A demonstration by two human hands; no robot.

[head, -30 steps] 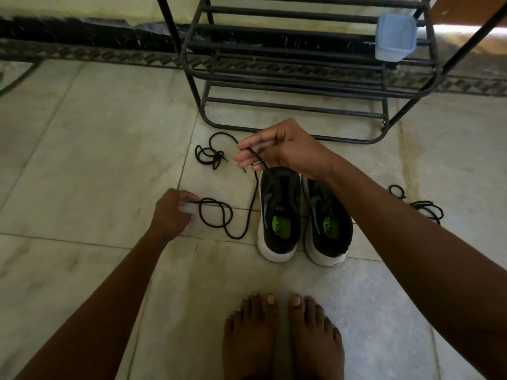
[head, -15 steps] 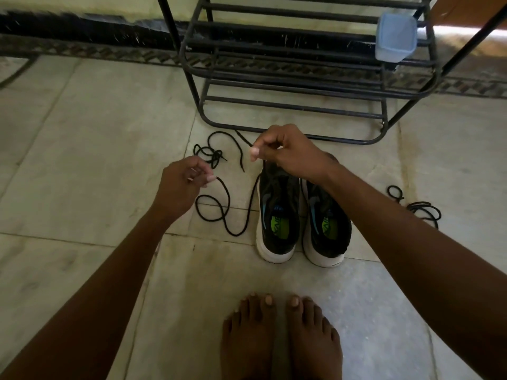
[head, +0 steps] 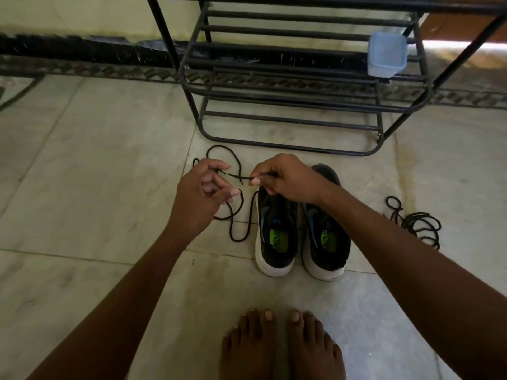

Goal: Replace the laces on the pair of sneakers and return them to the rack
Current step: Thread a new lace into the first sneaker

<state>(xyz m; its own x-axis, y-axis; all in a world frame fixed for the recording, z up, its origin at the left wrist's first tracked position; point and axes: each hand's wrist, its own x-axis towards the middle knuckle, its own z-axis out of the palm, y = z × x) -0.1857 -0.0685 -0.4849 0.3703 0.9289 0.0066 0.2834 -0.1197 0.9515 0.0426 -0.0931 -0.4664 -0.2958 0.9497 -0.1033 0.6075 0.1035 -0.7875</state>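
Right hand point(head: 285, 179) fingers pinch the black lace point(head: 241, 176) near its tip; left hand point(head: 200, 193) fingers curl round the same lace further along. Lace loops down on the floor point(head: 82, 174), left of the sneakers point(head: 301, 231). Insole print unreadable. Rack point(head: 301, 86) far side, second lace point(head: 417, 223) right.

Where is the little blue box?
In the head view, the blue box sits at the upper right, on a shelf at the right end of the black shoe rack, beyond the sneakers.

Home entryway: marble floor tiles point(head: 82, 165), metal shoe rack point(head: 301, 75), bare feet point(head: 282, 346).
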